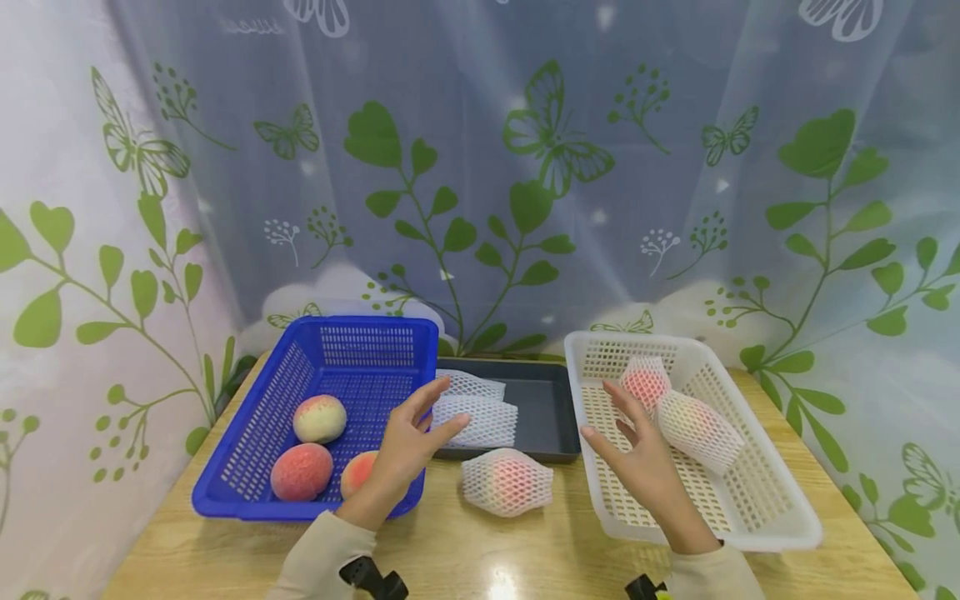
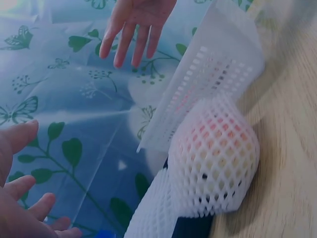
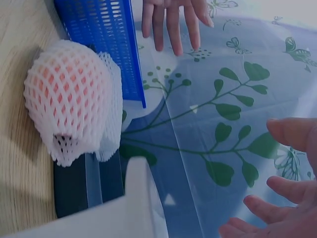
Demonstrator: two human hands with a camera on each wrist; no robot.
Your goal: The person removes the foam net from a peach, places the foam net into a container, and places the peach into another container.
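A peach in a white foam net (image 1: 507,482) lies on the wooden table between the two hands; in the left wrist view the netted peach (image 2: 215,156) is close by. The left hand (image 1: 405,446) hovers beside the blue basket's right side, fingers apart and holding nothing. Over the left part of the white basket hangs the right hand (image 1: 643,458), its fingers spread and empty. Both palms face inward, with the netted peach below and between them. In the right wrist view the same netted peach (image 3: 69,94) is at the left.
The blue basket (image 1: 225,467) at left holds several bare peaches (image 1: 302,472). A dark tray (image 1: 542,408) in the middle holds white foam nets (image 1: 480,421). The white basket (image 1: 780,500) at right holds two netted peaches (image 1: 699,427). A patterned curtain (image 1: 480,208) hangs behind.
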